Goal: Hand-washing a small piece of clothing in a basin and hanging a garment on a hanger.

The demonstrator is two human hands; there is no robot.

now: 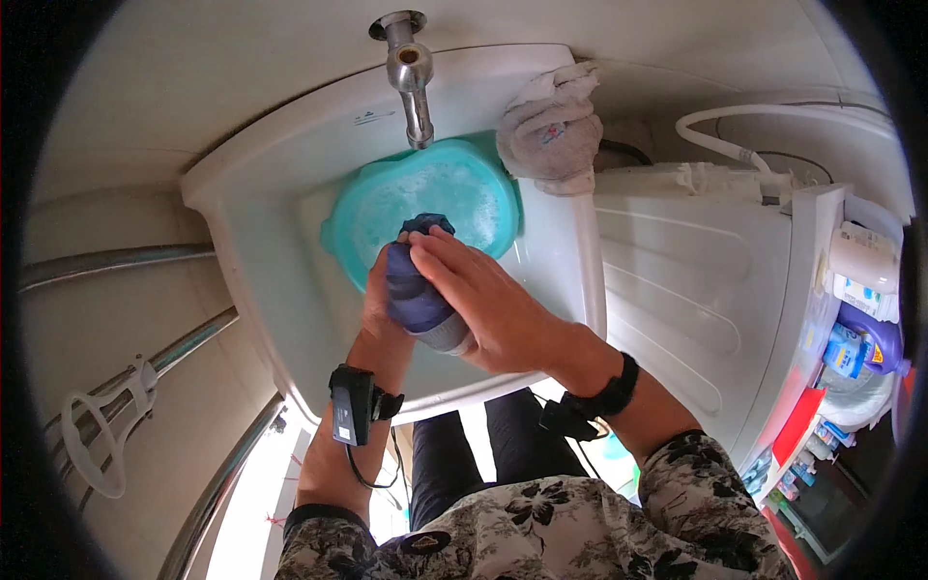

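A dark blue and grey cloth item (420, 293), bunched up, is between my two hands above the near part of a turquoise plastic basin (335, 250). My left hand (378, 297) holds it from the left side, with its fingers mostly hidden behind the cloth. From the right, my right hand (482, 297) presses on the cloth with its fingers together. A darker crumpled end (428, 223) of the cloth sticks out past the fingertips. Sudsy water (413, 192) fills the basin, which sits inside a white sink (261, 225).
A metal tap (415, 80) juts from the wall over the basin's far edge. A greyish wet cloth (551, 134) hangs on the sink's back right corner. Right of the sink stands a white appliance (674, 275), with bottles (873, 337) beyond. Metal rails (192, 337) run along the left.
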